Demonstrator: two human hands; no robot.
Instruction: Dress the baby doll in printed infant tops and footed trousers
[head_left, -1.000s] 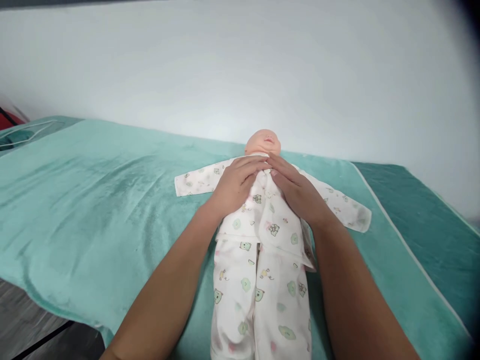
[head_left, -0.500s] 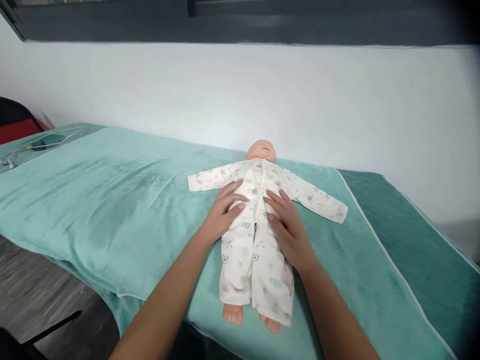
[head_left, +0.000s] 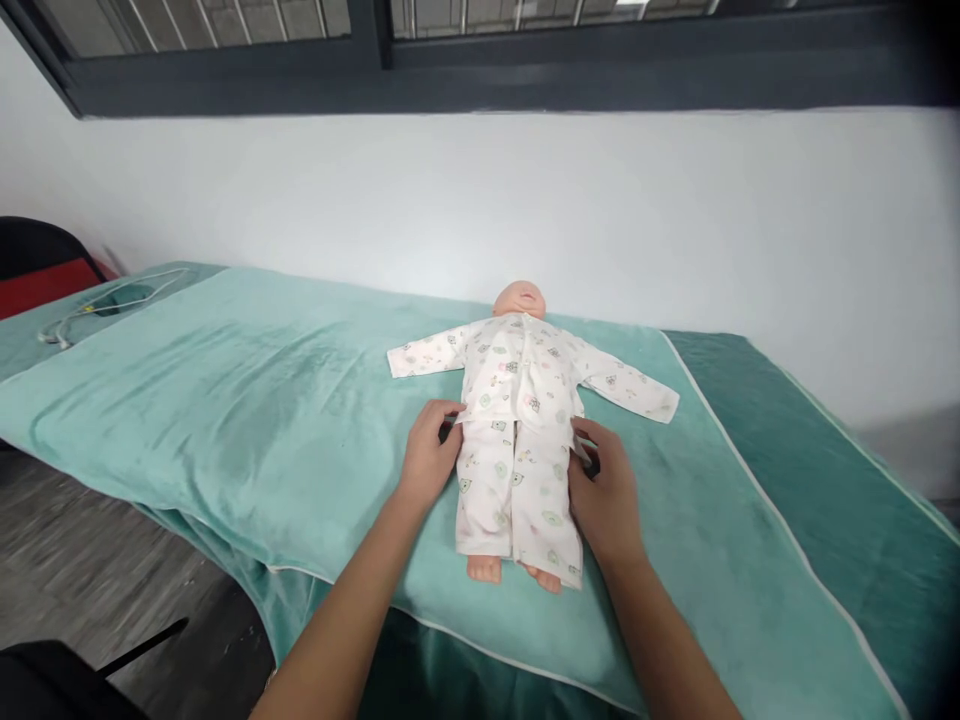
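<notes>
Handling the shirt (head_left: 521, 375) hem calls for light, even fingertips: left hand (head_left: 429, 460) at eight o'clock, right hand (head_left: 609, 495) at four, both narrowly curled—whether pinching cloth, I cannot tell—while the doll (head_left: 517, 298) lies at twelve, on the teal cover (head_left: 300, 420).

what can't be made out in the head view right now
All in the head view:
Doll's eyes: hidden by its tilted-back head.
Doll's hands: hidden in its sleeves.
Whether the left hand or right hand pinches the shirt: fingers hide it.
Chair: cut off by the left edge.
</notes>
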